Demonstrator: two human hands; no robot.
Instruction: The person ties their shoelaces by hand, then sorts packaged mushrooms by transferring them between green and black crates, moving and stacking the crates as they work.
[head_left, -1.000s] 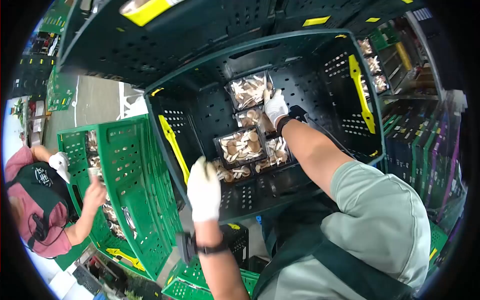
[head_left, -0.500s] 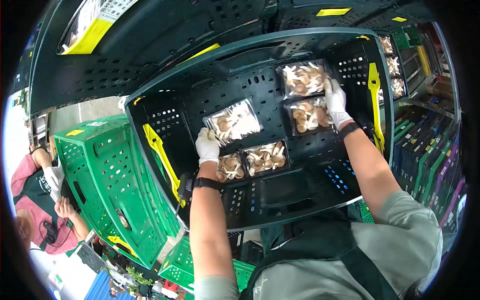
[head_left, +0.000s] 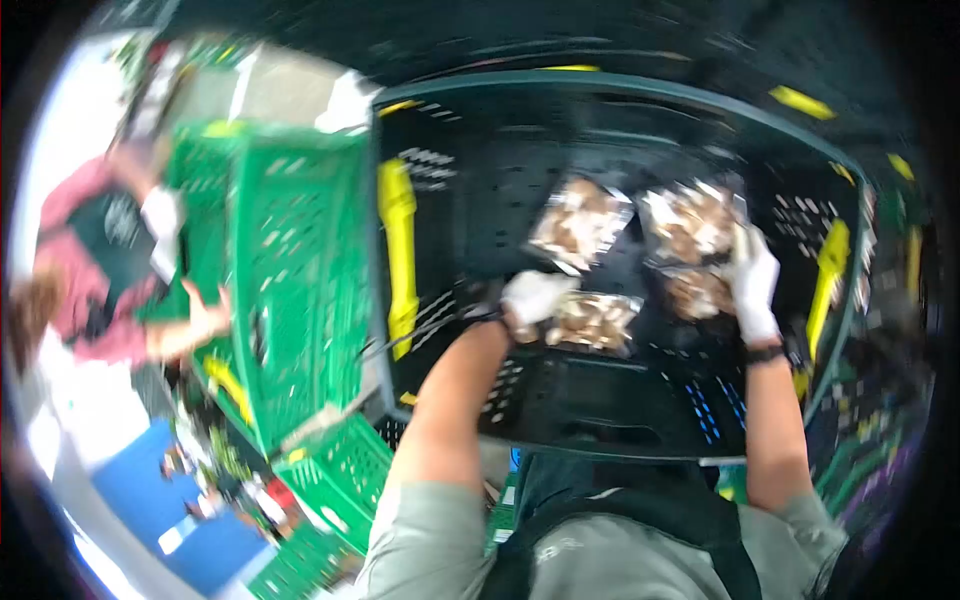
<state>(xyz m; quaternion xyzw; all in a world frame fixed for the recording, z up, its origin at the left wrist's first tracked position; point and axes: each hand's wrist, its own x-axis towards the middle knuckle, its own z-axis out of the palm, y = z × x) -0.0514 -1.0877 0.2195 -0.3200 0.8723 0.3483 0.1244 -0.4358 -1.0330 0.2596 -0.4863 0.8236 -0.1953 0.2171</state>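
A dark green crate [head_left: 600,400] in front of me holds several clear packs of brown-and-white mushrooms. My left hand [head_left: 540,297], in a white glove, lies over the lower-left pack and hides most of it; its fingers are blurred. Beside it is another lower pack [head_left: 595,322]. A tilted pack [head_left: 580,222] lies just above. My right hand [head_left: 757,285], gloved too, has its fingers closed on the right edge of the upper-right pack [head_left: 690,220]. That pack partly overlaps the one below it [head_left: 697,292].
Yellow handles [head_left: 400,255] mark the crate's ends. Green crates [head_left: 300,280] stand to the left, with a co-worker [head_left: 100,250] in a pink top behind them, one hand [head_left: 205,312] out by a crate. More dark crates [head_left: 480,35] stand beyond.
The view has swung, so the crate appears farther right. My left hand has moved from the tilted pack's corner to the lower-left pack. My right hand stays by the right-hand packs.
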